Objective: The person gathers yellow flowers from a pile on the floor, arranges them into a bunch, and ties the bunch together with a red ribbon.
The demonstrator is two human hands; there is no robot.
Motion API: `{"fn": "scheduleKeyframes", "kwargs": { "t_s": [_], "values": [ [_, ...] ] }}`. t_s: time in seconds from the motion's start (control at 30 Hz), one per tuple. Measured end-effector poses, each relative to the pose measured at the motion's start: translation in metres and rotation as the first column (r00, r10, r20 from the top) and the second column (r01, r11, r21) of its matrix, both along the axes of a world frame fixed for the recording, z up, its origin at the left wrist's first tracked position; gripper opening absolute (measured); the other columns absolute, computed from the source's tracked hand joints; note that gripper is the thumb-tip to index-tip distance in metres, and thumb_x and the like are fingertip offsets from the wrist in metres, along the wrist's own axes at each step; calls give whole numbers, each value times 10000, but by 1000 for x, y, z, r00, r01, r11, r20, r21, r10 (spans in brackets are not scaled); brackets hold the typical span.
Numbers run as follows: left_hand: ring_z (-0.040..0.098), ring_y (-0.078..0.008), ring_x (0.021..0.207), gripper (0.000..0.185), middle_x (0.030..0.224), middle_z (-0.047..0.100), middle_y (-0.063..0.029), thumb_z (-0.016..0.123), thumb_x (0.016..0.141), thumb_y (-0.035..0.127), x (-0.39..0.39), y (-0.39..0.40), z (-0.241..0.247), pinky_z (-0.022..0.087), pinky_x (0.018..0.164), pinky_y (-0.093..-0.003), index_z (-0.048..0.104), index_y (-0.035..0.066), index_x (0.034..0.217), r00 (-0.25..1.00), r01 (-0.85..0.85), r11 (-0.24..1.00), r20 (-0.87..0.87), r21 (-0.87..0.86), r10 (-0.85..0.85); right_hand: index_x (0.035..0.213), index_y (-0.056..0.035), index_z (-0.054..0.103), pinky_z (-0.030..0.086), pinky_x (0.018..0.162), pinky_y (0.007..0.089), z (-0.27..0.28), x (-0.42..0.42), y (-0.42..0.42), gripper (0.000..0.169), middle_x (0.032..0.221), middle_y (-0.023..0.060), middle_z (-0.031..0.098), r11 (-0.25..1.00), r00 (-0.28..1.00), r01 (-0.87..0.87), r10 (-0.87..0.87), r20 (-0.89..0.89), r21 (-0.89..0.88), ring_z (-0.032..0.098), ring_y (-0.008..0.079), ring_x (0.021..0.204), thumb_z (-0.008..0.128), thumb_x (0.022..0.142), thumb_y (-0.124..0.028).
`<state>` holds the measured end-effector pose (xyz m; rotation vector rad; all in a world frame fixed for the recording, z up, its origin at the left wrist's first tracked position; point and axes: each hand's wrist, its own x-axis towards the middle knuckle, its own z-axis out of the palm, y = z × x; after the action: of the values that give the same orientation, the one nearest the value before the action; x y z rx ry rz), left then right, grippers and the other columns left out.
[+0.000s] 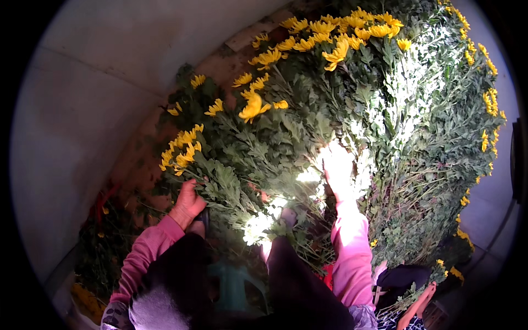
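Observation:
Yellow chrysanthemums with long leafy stems lie heaped in front of me. My left hand [189, 201], fingers curled, is at the left beside a bunch of chrysanthemum stems [225, 181] whose yellow blooms [181, 148] point up and left; its grip is not plain. Stretched forward into the heap, my right hand [338, 165] is washed out by a bright light and touches leafy stems [326, 128]; whether its fingers close on any is hidden. More yellow flower heads [321, 29] line the heap's far edge.
A green plastic stool [235, 288] stands between my knees. At the lower right another person's hand [425, 297] is by a small flower bunch [437, 274]. Loose greenery [99, 247] lies at the lower left. A pale wall [95, 82] rises at the left. The heap [433, 165] extends far right.

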<state>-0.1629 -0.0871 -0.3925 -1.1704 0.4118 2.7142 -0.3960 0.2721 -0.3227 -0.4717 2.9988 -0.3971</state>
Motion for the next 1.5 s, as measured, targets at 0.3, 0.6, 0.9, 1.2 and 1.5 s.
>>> {"fn": "scheduleKeyframes", "kwargs": {
  "t_s": [0.3, 0.6, 0.9, 1.2, 1.5],
  "values": [
    [648, -248, 1017, 286, 1084, 702, -65, 630, 849, 187, -24, 10, 4, 495, 960, -446, 672, 38, 1089, 995, 25, 999, -95, 38, -21, 1239, -11, 628, 518, 730, 369, 57, 62, 9, 319, 922, 157, 671, 845, 935, 310, -189, 299, -435, 646, 273, 782, 537, 934, -20],
    [639, -189, 1025, 237, 1094, 705, -33, 616, 888, 183, -78, 14, 29, 487, 941, -378, 698, 56, 1071, 992, 14, 998, -125, -54, -21, 1315, -172, 582, 474, 528, 414, 57, 126, -46, 467, 798, 107, 559, 973, 912, -230, 219, 348, -10, 601, 289, 606, 541, 878, -16],
    [658, -176, 924, 187, 1012, 706, -26, 626, 897, 183, -74, 20, 38, 513, 868, -339, 688, 58, 1023, 993, -34, 997, -114, -64, 26, 1435, -194, 514, 483, 517, 422, 52, 163, -39, 579, 804, 103, 540, 948, 920, -318, 312, 236, -14, 589, 293, 580, 579, 884, -30],
    [637, -161, 874, 189, 942, 686, -37, 570, 943, 246, -59, 12, 33, 505, 808, -299, 646, 73, 944, 982, 23, 999, -189, 35, -16, 1469, -211, 465, 473, 521, 435, 45, 169, -43, 662, 827, 102, 521, 943, 896, -331, 315, 313, -2, 587, 308, 604, 589, 845, -28],
    [672, -193, 926, 253, 990, 707, -73, 684, 844, 81, -78, 27, 84, 544, 861, -347, 664, -26, 1073, 981, 151, 955, -82, -256, -177, 1467, -243, 477, 469, 529, 420, 48, 178, -44, 678, 816, 96, 486, 935, 884, -354, 348, 312, -39, 573, 300, 616, 582, 830, -35]
  ]
}}
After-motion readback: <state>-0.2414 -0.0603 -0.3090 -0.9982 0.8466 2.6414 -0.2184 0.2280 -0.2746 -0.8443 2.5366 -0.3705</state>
